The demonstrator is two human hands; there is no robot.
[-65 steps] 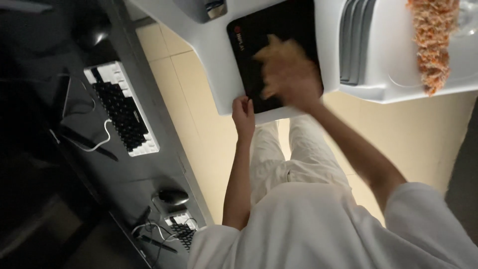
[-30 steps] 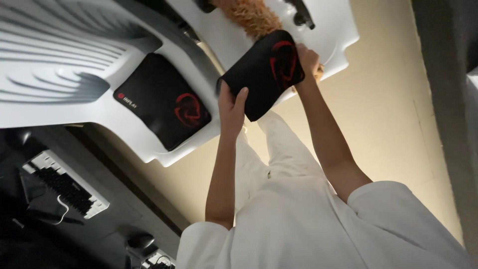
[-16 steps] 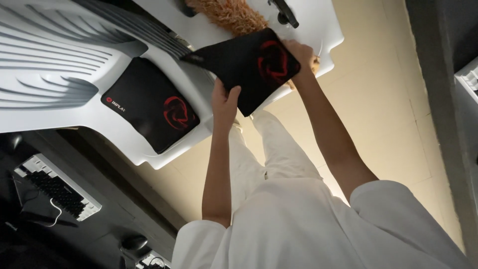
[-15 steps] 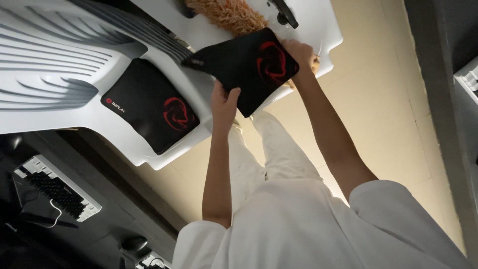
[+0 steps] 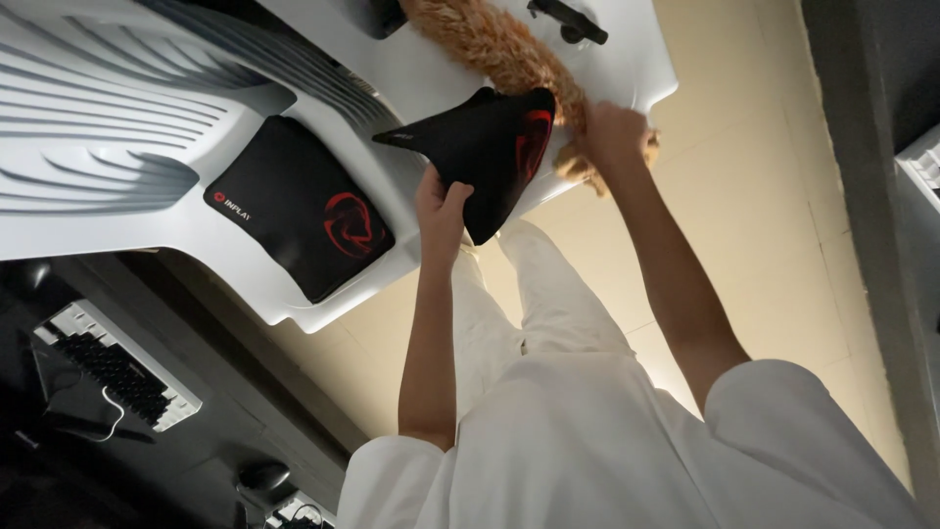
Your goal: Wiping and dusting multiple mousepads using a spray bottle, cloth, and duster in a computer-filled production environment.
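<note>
Since half a second ago, the raised mouse pad (image 5: 485, 157) has tipped further on edge and its red emblem now shows foreshortened. It is lifted clear of the white table (image 5: 431, 69). Left hand (image 5: 443, 204) grips the pad's near edge, fingers closed on it. Right hand (image 5: 609, 132) is at the pad's far side, against the tan fluffy duster (image 5: 490, 44); whether it holds the pad or the duster cannot be determined, though it appears closed. A second mouse pad (image 5: 299, 208) lies flat on the table, well apart. A keyboard (image 5: 113, 367) sits on the dark desk (image 5: 225, 431) to the left.
</note>
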